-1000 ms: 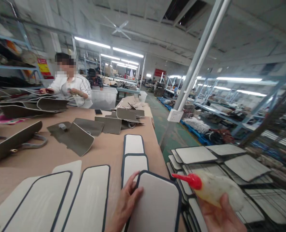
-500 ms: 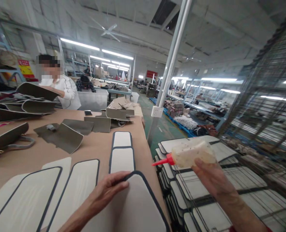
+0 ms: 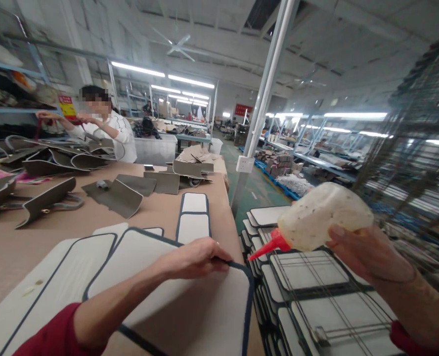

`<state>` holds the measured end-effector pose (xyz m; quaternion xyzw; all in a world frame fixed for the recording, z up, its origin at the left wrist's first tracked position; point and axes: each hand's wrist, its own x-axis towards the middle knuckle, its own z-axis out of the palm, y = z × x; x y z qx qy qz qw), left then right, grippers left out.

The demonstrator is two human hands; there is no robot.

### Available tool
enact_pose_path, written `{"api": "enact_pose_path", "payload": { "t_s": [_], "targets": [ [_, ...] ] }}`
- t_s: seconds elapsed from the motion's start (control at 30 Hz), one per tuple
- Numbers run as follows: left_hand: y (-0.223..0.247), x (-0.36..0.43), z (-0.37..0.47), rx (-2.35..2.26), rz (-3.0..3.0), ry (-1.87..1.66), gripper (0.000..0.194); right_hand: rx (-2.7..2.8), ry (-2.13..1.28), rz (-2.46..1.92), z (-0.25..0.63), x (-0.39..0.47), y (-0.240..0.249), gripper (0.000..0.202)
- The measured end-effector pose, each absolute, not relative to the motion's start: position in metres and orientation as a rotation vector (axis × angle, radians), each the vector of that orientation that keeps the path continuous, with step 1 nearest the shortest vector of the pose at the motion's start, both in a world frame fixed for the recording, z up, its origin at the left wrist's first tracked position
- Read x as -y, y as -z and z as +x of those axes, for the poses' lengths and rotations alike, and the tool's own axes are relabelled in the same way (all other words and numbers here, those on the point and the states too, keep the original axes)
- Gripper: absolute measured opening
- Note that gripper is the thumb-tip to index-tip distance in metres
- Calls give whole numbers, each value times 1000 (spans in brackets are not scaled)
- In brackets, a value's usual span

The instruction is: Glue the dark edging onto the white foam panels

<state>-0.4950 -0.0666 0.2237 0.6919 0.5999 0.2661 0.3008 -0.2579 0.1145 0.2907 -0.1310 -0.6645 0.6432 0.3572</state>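
Observation:
My left hand is closed on the top edge of a white panel with a dark border, tilted up off the table. My right hand grips a squeeze bottle of cloudy, pale yellowish plastic. Its red nozzle points down and left, near the panel's upper right corner but apart from it. More dark-edged white panels lie on the table to the left. Two small ones lie end to end beyond my left hand.
Stacks of dark-edged panels with thin rods across them stand right of the brown table. Grey-green bag pieces lie further back. A metal post rises beyond the table's right edge. A person in white works at the far left.
The panel in my left hand has been lifted and swung left over the others. The bottle has come closer, its nozzle lower. The person across the table has raised their hands.

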Motion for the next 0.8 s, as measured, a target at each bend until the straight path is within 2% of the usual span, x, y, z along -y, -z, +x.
{"api": "enact_pose_path", "payload": {
  "t_s": [0.13, 0.27, 0.37, 0.57, 0.7, 0.8],
  "targets": [
    [-247, 65, -499, -1544, 1920, -558, 19, 1640, -1644, -332, -257, -109, -283, 43],
    [-263, 61, -505, -1412, 1944, -509, 20, 1592, -1675, -356, -264, -100, -281, 63],
    [-269, 57, -510, -1341, 1925, -494, 19, 1581, -1702, -342, -273, -98, -280, 66],
    [-277, 56, -521, -1243, 1874, -499, 18, 1660, -1715, -314, -290, -99, -275, 57],
    [-281, 60, -528, -1213, 1849, -488, 20, 1729, -1689, -256, -301, -99, -274, 41],
    [-282, 62, -535, -1195, 1837, -507, 20, 1726, -1699, -255, -308, -96, -274, 41]
  ]
}}
